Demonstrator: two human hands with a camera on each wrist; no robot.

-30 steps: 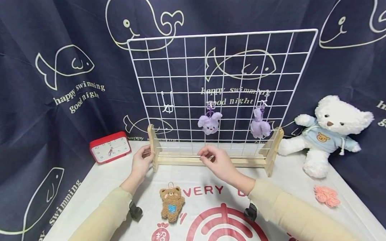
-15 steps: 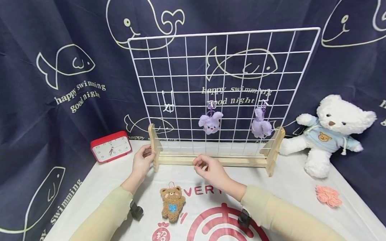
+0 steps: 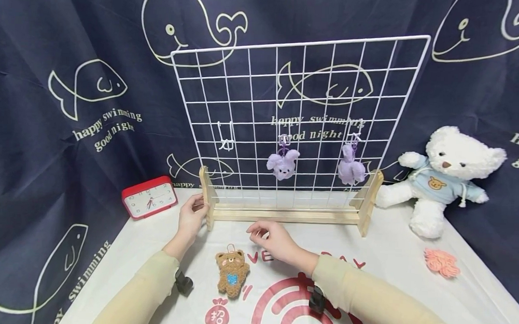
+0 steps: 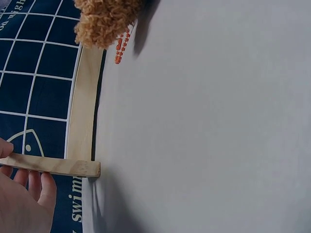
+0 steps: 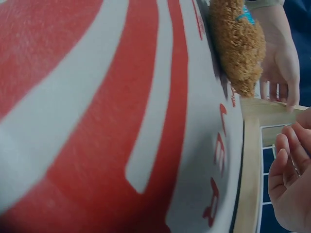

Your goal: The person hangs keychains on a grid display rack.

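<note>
A white wire grid rack [image 3: 301,46] stands upright in a wooden stand [image 3: 309,216]. My left hand [image 3: 190,221] grips the stand's left upright; in the left wrist view the thumb lies on one side of the wood [image 4: 63,165] and the fingers on the other. My right hand [image 3: 273,240] hovers in front of the base rail, fingers loosely bent, holding nothing. Its nearest object is a brown bear keychain [image 3: 231,272] with a blue patch and an orange loop, lying on the table before the rack. The right wrist view shows the bear's fuzzy body [image 5: 239,46] between both hands.
Two purple plush keychains [image 3: 283,165] hang from hooks on the grid; a bare white hook [image 3: 227,143] is at left. A red clock [image 3: 149,197] stands left, a white teddy bear [image 3: 441,182] right. A pink yarn piece [image 3: 441,263] lies below the teddy.
My right hand has moved left and toward me, away from the base rail and closer to the bear keychain. The left hand stays on the upright.
</note>
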